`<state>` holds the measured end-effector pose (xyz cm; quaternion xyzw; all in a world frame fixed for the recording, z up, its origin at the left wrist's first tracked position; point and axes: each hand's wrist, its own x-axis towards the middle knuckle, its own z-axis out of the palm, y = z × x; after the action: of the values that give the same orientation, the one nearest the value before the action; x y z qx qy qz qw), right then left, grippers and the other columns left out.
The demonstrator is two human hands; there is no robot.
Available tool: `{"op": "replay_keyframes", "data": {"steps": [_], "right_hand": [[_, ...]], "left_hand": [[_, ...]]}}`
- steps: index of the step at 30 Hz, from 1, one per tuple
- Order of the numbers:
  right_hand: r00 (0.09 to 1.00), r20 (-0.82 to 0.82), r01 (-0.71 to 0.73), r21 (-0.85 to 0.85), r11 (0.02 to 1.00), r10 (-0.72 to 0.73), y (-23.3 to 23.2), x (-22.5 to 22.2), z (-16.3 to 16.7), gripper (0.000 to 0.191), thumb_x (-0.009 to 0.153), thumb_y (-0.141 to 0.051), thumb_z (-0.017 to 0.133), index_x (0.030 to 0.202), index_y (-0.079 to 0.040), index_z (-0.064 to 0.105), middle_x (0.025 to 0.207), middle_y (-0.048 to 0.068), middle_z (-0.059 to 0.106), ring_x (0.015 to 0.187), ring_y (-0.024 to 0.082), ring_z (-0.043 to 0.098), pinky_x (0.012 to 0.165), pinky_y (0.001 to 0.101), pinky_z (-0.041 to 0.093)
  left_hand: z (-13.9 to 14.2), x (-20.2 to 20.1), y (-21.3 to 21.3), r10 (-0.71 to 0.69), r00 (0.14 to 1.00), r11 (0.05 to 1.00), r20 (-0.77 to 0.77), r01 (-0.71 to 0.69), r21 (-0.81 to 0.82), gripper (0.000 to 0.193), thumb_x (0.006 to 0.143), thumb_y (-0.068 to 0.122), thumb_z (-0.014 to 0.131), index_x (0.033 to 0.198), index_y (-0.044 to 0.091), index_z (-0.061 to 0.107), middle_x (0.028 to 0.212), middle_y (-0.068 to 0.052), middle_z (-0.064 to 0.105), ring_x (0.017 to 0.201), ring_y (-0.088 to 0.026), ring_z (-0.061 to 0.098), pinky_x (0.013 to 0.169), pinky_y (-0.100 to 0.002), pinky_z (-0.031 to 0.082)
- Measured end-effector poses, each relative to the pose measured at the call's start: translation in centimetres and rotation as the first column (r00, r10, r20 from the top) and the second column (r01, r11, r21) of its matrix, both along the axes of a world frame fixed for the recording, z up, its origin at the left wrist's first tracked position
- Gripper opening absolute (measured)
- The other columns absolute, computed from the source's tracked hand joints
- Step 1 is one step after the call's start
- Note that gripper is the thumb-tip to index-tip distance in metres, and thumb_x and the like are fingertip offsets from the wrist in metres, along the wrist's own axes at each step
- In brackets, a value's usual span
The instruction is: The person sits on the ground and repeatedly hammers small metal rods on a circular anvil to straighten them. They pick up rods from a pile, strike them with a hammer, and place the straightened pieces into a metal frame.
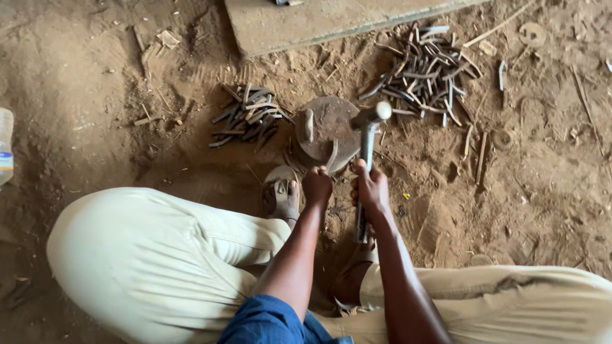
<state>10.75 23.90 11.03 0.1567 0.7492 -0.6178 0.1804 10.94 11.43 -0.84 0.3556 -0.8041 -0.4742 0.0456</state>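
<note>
now the right hand (371,188) is wrapping its grip tight around the handle of a metal hammer (368,141), and the hammer head is hanging just over the round metal block (326,130) sitting in the dirt. the left hand (317,185) is pressing its grip together at the near edge of the block, pinching the end of a thin curved metal strip (333,155) that is lying against the block's rim.

the left fingers are sitting very near the spot under the hammer head, so a crooked swing could be hitting them. the strip looks thin and bent, so it could be jumping away or flying up. the foot in a sandal (281,193) is resting just beside the block too, and it could be getting hurt if the hammer is slipping.

a heap of bent metal strips (250,116) is lying left of the block, and a bigger heap (425,71) is lying to its right. a flat slab (331,19) is lying behind them. the knees in pale trousers (159,255) are crowding both arms, leaving little room to swing. loose sticks and bits are littering the dirt floor (542,191).
</note>
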Motion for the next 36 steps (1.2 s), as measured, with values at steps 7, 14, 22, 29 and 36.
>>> {"op": "replay_keyframes", "data": {"steps": [7, 14, 22, 29, 36], "right_hand": [[0.839, -0.525, -0.054, 0.189, 0.981, 0.147, 1.2, 0.6, 3.1, 0.037, 0.105, -0.044, 0.051, 0.105, -0.007, 0.055, 0.066, 0.001, 0.061, 0.049, 0.008, 0.059, 0.041, 0.0268, 0.051], [0.932, 0.180, -0.361, 0.391, 0.847, 0.314, -0.5, 0.4, 1.4, 0.051, 0.098, -0.054, 0.058, 0.105, -0.003, 0.061, 0.069, 0.007, 0.063, 0.054, 0.015, 0.061, 0.047, 0.0355, 0.054], [0.985, -0.102, -0.114, 0.213, 0.970, 0.138, -0.8, 0.3, 3.8, 0.035, 0.105, -0.039, 0.052, 0.106, -0.006, 0.063, 0.066, 0.001, 0.060, 0.048, 0.010, 0.053, 0.039, 0.0292, 0.047], [0.928, -0.373, -0.038, -0.064, 0.997, 0.011, 0.4, -0.3, 4.9, 0.030, 0.107, -0.035, 0.056, 0.103, -0.005, 0.055, 0.069, -0.001, 0.056, 0.050, 0.006, 0.052, 0.042, 0.0231, 0.045], [0.949, -0.311, -0.080, -0.068, 0.994, 0.054, 0.4, 0.4, 4.2, 0.034, 0.104, -0.040, 0.056, 0.107, -0.006, 0.059, 0.067, -0.001, 0.056, 0.049, 0.006, 0.052, 0.040, 0.0235, 0.044]], "left_hand": [[1.3, 0.0, 0.0, -0.034, 0.990, 0.974, 0.133, 0.003, 0.228, 0.049, 0.099, 0.043, 0.054, 0.087, 0.000, 0.074, 0.084, -0.019, 0.076, 0.076, -0.034, 0.073, 0.075, -0.048, 0.055], [0.6, -0.1, 0.3, 0.013, 0.991, 0.997, -0.130, -0.004, 0.073, 0.038, 0.093, 0.035, 0.066, 0.085, -0.002, 0.074, 0.082, -0.023, 0.073, 0.075, -0.034, 0.070, 0.073, -0.046, 0.053], [-0.4, 0.3, 0.4, -0.013, 1.000, 1.000, 0.008, 0.013, -0.004, 0.040, 0.100, 0.039, 0.067, 0.086, 0.002, 0.074, 0.084, -0.018, 0.073, 0.077, -0.033, 0.072, 0.078, -0.046, 0.055], [4.3, 1.0, -0.1, -0.053, 0.998, 0.913, 0.022, 0.057, -0.405, 0.030, 0.094, 0.038, 0.072, 0.089, 0.009, 0.076, 0.081, -0.014, 0.073, 0.077, -0.033, 0.070, 0.069, -0.048, 0.052], [3.7, -0.2, -1.2, -0.014, 0.996, 0.899, -0.088, -0.026, -0.436, 0.024, 0.084, 0.032, 0.078, 0.087, 0.008, 0.074, 0.082, -0.013, 0.073, 0.074, -0.032, 0.070, 0.067, -0.046, 0.053]]}}
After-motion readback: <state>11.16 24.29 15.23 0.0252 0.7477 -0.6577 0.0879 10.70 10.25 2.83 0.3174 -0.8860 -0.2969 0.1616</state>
